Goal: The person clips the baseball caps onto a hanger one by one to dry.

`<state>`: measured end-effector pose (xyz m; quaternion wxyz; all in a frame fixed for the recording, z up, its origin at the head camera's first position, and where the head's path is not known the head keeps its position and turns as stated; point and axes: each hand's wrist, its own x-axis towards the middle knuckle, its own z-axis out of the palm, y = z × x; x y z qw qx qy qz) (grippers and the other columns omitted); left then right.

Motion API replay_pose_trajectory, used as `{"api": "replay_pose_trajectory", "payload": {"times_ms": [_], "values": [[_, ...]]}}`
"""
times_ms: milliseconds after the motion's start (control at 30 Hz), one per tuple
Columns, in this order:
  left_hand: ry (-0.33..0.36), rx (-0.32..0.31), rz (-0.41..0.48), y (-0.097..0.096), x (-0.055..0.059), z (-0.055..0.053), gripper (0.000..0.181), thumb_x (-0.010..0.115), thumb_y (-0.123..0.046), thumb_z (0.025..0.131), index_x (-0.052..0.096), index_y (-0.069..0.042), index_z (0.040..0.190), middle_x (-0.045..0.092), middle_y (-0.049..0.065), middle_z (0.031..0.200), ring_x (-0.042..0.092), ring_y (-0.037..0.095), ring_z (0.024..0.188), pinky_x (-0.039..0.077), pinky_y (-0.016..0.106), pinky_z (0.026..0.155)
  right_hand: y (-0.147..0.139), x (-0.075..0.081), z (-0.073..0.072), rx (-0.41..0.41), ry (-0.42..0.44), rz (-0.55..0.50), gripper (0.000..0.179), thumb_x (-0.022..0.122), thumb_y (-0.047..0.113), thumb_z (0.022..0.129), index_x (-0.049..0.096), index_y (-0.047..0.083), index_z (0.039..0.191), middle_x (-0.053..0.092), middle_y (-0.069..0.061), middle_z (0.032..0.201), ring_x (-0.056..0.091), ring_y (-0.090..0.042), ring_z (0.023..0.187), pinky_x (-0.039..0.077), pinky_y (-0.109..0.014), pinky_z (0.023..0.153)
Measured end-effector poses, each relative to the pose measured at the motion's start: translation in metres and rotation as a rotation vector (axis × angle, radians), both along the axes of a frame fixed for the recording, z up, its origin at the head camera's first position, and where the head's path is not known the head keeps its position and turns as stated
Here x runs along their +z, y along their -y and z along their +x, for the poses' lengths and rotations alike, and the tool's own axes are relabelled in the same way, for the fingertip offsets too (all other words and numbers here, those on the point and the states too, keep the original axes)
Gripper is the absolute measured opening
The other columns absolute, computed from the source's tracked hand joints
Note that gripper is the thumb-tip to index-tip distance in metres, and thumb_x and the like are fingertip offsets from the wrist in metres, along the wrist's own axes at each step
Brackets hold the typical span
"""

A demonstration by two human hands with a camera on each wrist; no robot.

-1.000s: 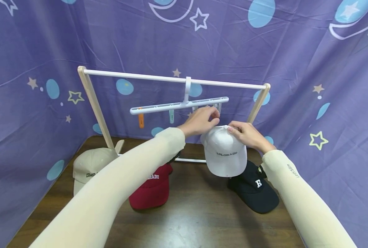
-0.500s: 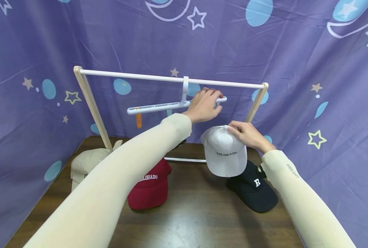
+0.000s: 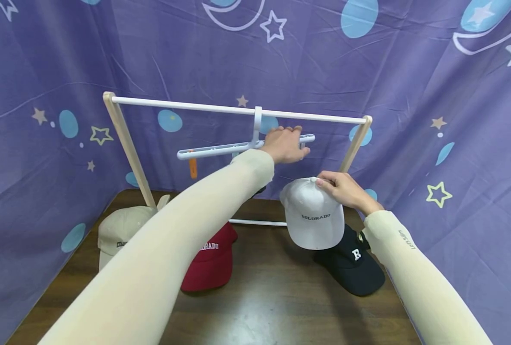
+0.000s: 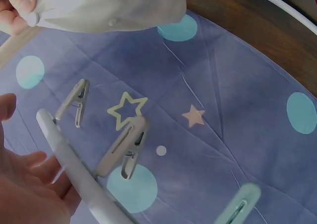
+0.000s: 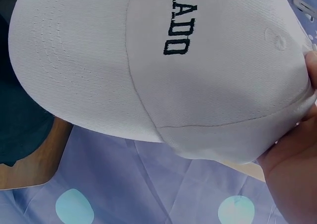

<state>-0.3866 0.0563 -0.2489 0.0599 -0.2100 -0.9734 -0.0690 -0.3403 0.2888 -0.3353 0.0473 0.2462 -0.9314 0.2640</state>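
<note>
Right hand (image 3: 346, 189): fingers pinching white cap (image 3: 313, 218) at the crown button. Cap sits right of centre in the head view, brim down, "COLORADO" facing camera, overlapping black cap (image 3: 358, 270) at lower right.

Left hand (image 3: 283, 143): at right end of pale hanger (image 3: 208, 152), upper centre. Fingers apart and loose, partly behind the bar in left wrist view; can't tell if they touch.

Hanger hooked on white rail (image 3: 173, 104). Orange clip (image 3: 193, 167) at its left end; two grey clips (image 4: 121, 149) and teal clip (image 4: 240, 206) visible in left wrist view.

Red cap (image 3: 212, 268) lower centre, beige cap (image 3: 121, 227) lower left, both on desk (image 3: 259, 297), partly covered by left sleeve (image 3: 160, 249).
</note>
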Motion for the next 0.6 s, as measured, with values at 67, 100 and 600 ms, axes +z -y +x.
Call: {"api": "replay_pose_trajectory", "payload": {"times_ms": [67,100,600], "values": [[0.015,0.000,-0.005,-0.0029,-0.0002,0.0008,0.081,0.048,-0.061,0.105,0.029,-0.013,0.168,0.048,0.008,0.162,0.044,0.032,0.148,0.036,0.045,0.119,-0.0002,-0.0005,0.0007,0.001,-0.004,0.001,0.024,0.055,0.030,0.112,0.074,0.015,0.112,0.074,-0.009,0.103,0.065,-0.025,0.089,0.050,-0.041,0.078],[0.016,-0.001,-0.006,-0.0039,-0.0003,0.0017,0.080,0.049,-0.061,0.105,0.031,-0.013,0.167,0.049,0.008,0.161,0.045,0.032,0.147,0.037,0.045,0.119,-0.0003,-0.0007,0.0011,0.002,-0.007,0.002,0.024,0.055,0.029,0.112,0.074,0.015,0.111,0.074,-0.009,0.102,0.065,-0.025,0.089,0.050,-0.041,0.078],[0.012,-0.019,-0.007,-0.0035,-0.0079,0.0027,0.073,0.055,-0.061,0.103,0.046,-0.015,0.159,0.061,0.005,0.148,0.058,0.027,0.134,0.053,0.045,0.103,-0.0020,-0.0031,0.0024,0.004,-0.015,0.003,0.025,0.055,0.029,0.112,0.075,0.014,0.113,0.075,-0.009,0.105,0.066,-0.025,0.091,0.051,-0.042,0.079]]}}
